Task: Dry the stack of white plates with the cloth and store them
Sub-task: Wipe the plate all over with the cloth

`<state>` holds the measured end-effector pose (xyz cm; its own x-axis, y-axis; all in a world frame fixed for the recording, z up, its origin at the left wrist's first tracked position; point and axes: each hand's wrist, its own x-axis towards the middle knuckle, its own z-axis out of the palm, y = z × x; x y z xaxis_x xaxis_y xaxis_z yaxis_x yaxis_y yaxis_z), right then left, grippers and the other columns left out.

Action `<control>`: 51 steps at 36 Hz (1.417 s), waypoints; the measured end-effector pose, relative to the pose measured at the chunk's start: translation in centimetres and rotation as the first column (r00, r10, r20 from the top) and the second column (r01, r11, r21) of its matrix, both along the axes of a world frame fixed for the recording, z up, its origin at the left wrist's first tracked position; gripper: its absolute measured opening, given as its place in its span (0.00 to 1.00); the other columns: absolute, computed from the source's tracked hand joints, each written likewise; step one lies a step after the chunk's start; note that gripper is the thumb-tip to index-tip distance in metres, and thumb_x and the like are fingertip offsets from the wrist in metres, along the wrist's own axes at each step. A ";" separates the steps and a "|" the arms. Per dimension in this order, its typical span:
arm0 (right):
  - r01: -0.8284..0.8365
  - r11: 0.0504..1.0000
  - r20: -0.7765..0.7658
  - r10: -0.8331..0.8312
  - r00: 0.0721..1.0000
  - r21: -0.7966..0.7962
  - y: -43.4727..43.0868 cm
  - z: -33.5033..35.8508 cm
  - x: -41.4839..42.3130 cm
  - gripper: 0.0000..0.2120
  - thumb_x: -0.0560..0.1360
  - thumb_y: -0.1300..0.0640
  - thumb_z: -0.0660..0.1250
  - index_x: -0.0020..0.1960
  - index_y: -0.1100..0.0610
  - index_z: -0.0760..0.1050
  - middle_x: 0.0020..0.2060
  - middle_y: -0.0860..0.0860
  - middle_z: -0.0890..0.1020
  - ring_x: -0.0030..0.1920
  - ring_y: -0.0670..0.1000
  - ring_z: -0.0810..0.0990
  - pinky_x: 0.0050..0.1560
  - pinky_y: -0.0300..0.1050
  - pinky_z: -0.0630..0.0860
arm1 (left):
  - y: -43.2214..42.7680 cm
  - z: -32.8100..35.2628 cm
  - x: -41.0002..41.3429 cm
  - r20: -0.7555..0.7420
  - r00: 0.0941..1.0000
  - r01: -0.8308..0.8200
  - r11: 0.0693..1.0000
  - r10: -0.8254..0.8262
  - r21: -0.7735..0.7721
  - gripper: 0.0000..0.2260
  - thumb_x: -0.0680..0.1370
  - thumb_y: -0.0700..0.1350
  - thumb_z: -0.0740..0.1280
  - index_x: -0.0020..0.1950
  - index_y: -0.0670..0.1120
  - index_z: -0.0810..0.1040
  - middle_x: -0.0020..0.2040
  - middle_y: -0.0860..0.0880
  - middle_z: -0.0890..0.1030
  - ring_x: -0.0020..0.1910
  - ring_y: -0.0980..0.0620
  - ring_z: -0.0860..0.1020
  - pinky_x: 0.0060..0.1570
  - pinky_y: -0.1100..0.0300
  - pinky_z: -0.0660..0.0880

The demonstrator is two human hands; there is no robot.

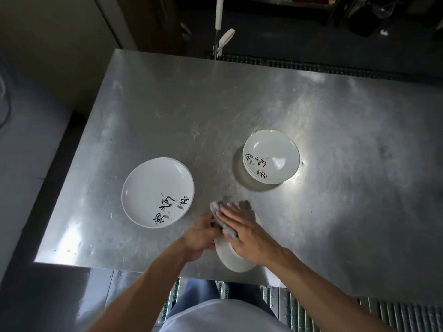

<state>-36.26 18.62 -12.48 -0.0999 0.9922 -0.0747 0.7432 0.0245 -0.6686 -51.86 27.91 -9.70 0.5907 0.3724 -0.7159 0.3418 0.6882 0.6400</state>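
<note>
Two hands [201, 236] [247, 233] wipe one plate [236, 262] with one cloth [217, 206]; one stack [271, 159] nearby.

1. The left hand [201, 236] has its fingers curled round the left rim of the plate [231, 259], close against the right hand.
2. The right hand [247, 236] lies palm down, fingers straight and together, pressing the cloth [217, 207] onto that plate.
3. Both bare forearms converge on the grip from below.

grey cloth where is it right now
Head view: the grey cloth lies low in the middle, under the right hand on the held plate that the left hand grips, near the table front edge, between the lone plate and the stack.
</note>
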 end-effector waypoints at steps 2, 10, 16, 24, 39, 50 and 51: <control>0.075 0.996 0.012 -0.075 0.997 -0.048 0.6 0.0 1.0 0.25 0.82 0.56 0.63 0.78 0.57 0.65 0.79 0.51 0.63 0.80 0.50 0.58 0.79 0.52 0.56 | -0.1 -0.1 0.1 0.011 0.999 -0.042 0.999 0.043 -0.017 0.19 0.77 0.37 0.72 0.68 0.45 0.76 0.56 0.44 0.84 0.53 0.46 0.83 0.45 0.49 0.81; 0.403 0.850 -0.115 -0.463 0.879 -0.340 2.5 1.7 2.7 0.24 0.84 0.53 0.59 0.79 0.53 0.62 0.80 0.46 0.60 0.80 0.44 0.55 0.79 0.50 0.54 | -2.0 -0.6 0.9 -0.017 0.949 -0.315 0.940 0.315 -0.129 0.12 0.81 0.38 0.67 0.64 0.40 0.71 0.58 0.37 0.81 0.51 0.38 0.82 0.57 0.34 0.77; -0.060 0.987 -0.143 0.039 0.989 -0.150 0.3 2.2 1.0 0.22 0.83 0.57 0.63 0.77 0.56 0.67 0.79 0.47 0.62 0.80 0.47 0.54 0.80 0.45 0.50 | -2.1 -0.8 -0.1 0.026 0.991 -0.127 0.989 0.130 -0.074 0.17 0.80 0.33 0.67 0.69 0.39 0.73 0.62 0.35 0.81 0.59 0.39 0.82 0.61 0.36 0.77; -0.133 0.989 -0.025 0.132 0.991 -0.060 0.0 1.4 0.9 0.22 0.83 0.54 0.61 0.76 0.57 0.69 0.78 0.51 0.65 0.79 0.50 0.60 0.80 0.49 0.53 | -1.8 -0.8 -0.5 0.018 0.997 -0.069 0.993 0.071 -0.092 0.19 0.77 0.35 0.70 0.67 0.42 0.75 0.56 0.41 0.84 0.53 0.44 0.83 0.51 0.47 0.81; 0.442 0.812 -0.006 -0.480 0.877 -0.382 2.1 0.6 3.5 0.24 0.85 0.52 0.57 0.80 0.49 0.61 0.80 0.48 0.59 0.80 0.51 0.58 0.79 0.48 0.56 | -2.1 -1.0 0.4 -0.014 0.949 -0.313 0.944 0.314 -0.107 0.17 0.78 0.33 0.69 0.64 0.46 0.75 0.60 0.38 0.81 0.53 0.41 0.82 0.52 0.42 0.80; 0.127 0.970 -0.234 -0.176 0.956 -0.208 0.4 2.4 0.6 0.24 0.84 0.54 0.60 0.79 0.51 0.62 0.80 0.44 0.59 0.80 0.42 0.51 0.80 0.42 0.49 | -0.4 -1.4 -0.6 0.031 0.951 -0.297 0.935 0.309 -0.194 0.18 0.82 0.37 0.65 0.72 0.44 0.72 0.65 0.36 0.80 0.62 0.36 0.80 0.66 0.36 0.75; 0.118 0.976 -0.238 -0.160 0.958 -0.181 0.9 2.5 0.3 0.24 0.84 0.54 0.61 0.78 0.52 0.63 0.79 0.45 0.60 0.80 0.42 0.53 0.80 0.42 0.50 | -0.5 -1.3 -0.7 0.042 0.961 -0.263 0.948 0.275 -0.179 0.18 0.82 0.37 0.66 0.72 0.44 0.72 0.65 0.35 0.80 0.61 0.37 0.80 0.66 0.35 0.74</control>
<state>-35.91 19.55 -10.03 0.0018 0.9738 -0.2274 0.5400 -0.1924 -0.8194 -52.53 27.41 -11.03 0.5332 0.3998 -0.7455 0.0900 0.8495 0.5199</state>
